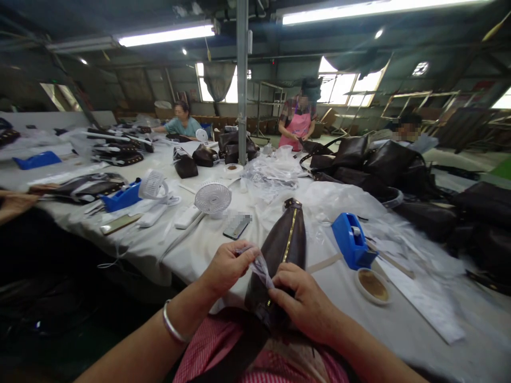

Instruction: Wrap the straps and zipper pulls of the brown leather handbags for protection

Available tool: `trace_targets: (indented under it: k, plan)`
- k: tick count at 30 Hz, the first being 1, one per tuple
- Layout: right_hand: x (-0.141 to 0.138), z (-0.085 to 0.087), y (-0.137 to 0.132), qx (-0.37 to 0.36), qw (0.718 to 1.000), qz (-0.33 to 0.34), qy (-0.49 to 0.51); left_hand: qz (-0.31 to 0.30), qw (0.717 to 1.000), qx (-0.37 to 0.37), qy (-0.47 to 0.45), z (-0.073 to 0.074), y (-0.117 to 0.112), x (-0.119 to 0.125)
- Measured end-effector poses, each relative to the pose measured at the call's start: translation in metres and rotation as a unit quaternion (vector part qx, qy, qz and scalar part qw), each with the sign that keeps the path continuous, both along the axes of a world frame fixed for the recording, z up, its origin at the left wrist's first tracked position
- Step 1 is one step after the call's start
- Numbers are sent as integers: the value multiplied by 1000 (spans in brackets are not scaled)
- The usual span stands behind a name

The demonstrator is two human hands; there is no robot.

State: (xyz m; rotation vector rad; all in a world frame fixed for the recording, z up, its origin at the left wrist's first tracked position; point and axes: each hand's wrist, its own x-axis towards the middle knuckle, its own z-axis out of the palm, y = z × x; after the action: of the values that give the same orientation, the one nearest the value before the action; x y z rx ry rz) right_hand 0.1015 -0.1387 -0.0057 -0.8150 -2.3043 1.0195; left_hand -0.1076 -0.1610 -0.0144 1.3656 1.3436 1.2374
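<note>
A dark brown leather bag [271,239] with a gold zipper along its top lies at the table's front edge, its near end against my lap. Above it, a strip of thin whitish plastic film [261,270] stretches between my two hands. My left hand [229,266] pinches the film's upper end, left of the bag. My right hand [299,298] rests over the zipper near the bag's close end, thumb and fingers closed on the film's lower end. A dark strap [235,354] crosses my lap below.
A blue tape dispenser [351,242] and a round dish [373,286] stand at right. A phone [237,227] and small white fan [213,198] lie ahead left. Dark bags [359,159] pile up at the right; a metal post [241,80] rises mid-table. Co-workers [297,122] are across the table.
</note>
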Motion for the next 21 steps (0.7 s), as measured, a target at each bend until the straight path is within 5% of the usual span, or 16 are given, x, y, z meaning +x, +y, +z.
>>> trace_targets:
  k: [8,16,21]
  plan:
    - [2,-3,-2,7,1000,5,3,32,999,9,26,15,-1,-17]
    - [3,0,-1,4,1000,24,7,-9,990,-54,-127,-8,-7,-17]
    - [5,0,-2,2,1000,18,-3,-53,989,-66,-121,-11,-4,-28]
